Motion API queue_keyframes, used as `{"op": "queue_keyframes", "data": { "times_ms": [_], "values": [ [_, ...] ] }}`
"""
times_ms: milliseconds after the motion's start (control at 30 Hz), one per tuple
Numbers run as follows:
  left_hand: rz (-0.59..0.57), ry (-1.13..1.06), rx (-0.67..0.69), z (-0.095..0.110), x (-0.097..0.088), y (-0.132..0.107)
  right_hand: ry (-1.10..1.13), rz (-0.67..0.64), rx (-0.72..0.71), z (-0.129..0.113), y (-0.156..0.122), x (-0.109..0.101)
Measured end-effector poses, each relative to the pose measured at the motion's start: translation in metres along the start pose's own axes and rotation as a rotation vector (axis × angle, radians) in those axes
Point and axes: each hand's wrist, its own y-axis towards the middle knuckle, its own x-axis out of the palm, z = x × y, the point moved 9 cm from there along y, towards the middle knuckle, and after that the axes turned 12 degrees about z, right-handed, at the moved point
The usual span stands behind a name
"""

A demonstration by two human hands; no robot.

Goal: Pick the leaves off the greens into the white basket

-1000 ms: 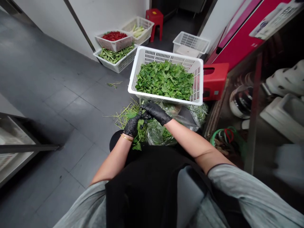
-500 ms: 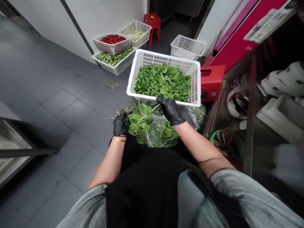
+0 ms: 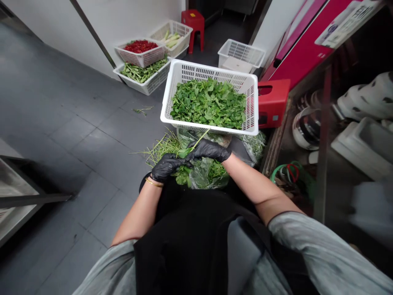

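Note:
Both hands wear black gloves and meet in front of my lap. My right hand (image 3: 211, 150) is closed around a leafy green sprig (image 3: 184, 153), whose pale stem pokes up toward the basket. My left hand (image 3: 167, 166) has its fingers closed at the sprig's leafy end, touching the right fingertips; the exact pinch is hidden. Beneath the hands sits a clear plastic bag (image 3: 199, 174) of greens. Loose thin stems (image 3: 164, 145) are heaped left of it. Just beyond stands a white slotted basket (image 3: 255, 104) holding a pile of picked green leaves (image 3: 210, 102).
Baskets of red chillies (image 3: 140, 46), green beans (image 3: 143, 71) and pale vegetable pieces (image 3: 172, 39) stand by the wall. A red stool (image 3: 274, 102) is beside the leaf basket, another red stool (image 3: 193, 28) farther back. Shelving with white containers (image 3: 365, 149) lines the right.
My right hand has come down and left from the basket's rim, and my left hand has moved right and slightly down. The hands, apart before, now touch at the sprig.

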Motion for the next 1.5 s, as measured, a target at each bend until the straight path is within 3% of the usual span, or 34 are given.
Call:
{"op": "queue_keyframes", "data": {
  "times_ms": [100,200,267,333,400,467,567,633,700,767,833,900,1000,1067,1167,1300,1367,1500],
  "values": [
    [-0.100,-0.011,-0.076,-0.001,0.004,-0.008,-0.015,-0.064,-0.015,-0.007,-0.007,-0.005],
    [-0.141,-0.053,-0.114,0.003,0.005,-0.015,0.041,-0.045,0.000,-0.012,-0.013,-0.020],
    [-0.161,-0.063,-0.123,0.006,0.006,-0.020,0.120,0.103,-0.033,-0.014,-0.013,-0.044],
    [-0.152,-0.109,-0.129,0.009,0.004,-0.023,0.238,0.381,-0.116,-0.013,-0.016,-0.080],
    [-0.113,-0.200,-0.126,0.011,0.003,-0.024,0.306,0.544,-0.143,-0.005,-0.023,-0.096],
    [-0.090,-0.257,-0.116,0.011,0.005,-0.025,0.303,0.447,-0.087,0.004,-0.022,-0.077],
    [-0.102,-0.261,-0.137,0.005,0.013,-0.025,0.244,0.122,-0.001,0.007,-0.022,-0.026],
    [-0.111,-0.286,-0.173,0.001,0.014,-0.025,0.194,0.008,0.018,0.001,-0.023,-0.017],
    [-0.093,-0.346,-0.207,0.000,0.009,-0.024,0.205,0.121,-0.041,-0.009,-0.021,-0.044],
    [-0.057,-0.404,-0.230,-0.002,0.004,-0.021,0.300,0.393,-0.144,-0.017,-0.023,-0.087],
    [-0.005,-0.458,-0.256,-0.005,0.002,-0.017,0.335,0.583,-0.164,-0.012,-0.027,-0.105],
    [0.056,-0.495,-0.282,-0.011,0.006,-0.011,0.231,0.475,-0.075,0.000,-0.021,-0.075],
    [0.165,-0.465,-0.263,-0.017,0.012,-0.002,0.098,0.153,0.021,0.017,-0.011,-0.001],
    [0.233,-0.411,-0.209,-0.016,0.007,0.004,0.134,0.108,0.075,0.025,-0.006,0.020],
    [0.325,-0.348,-0.111,-0.004,-0.018,0.004,0.275,0.233,0.138,0.035,-0.002,0.004],
    [0.661,-0.117,0.182,0.032,-0.069,-0.024,0.520,0.489,0.184,0.046,-0.006,-0.030],
    [0.661,0.125,0.291,0.046,-0.062,-0.035,0.590,0.516,0.223,0.050,-0.007,-0.024],
    [0.408,0.540,0.329,0.038,-0.017,-0.028,0.596,0.451,0.188,0.046,-0.007,0.004]
  ]
}}
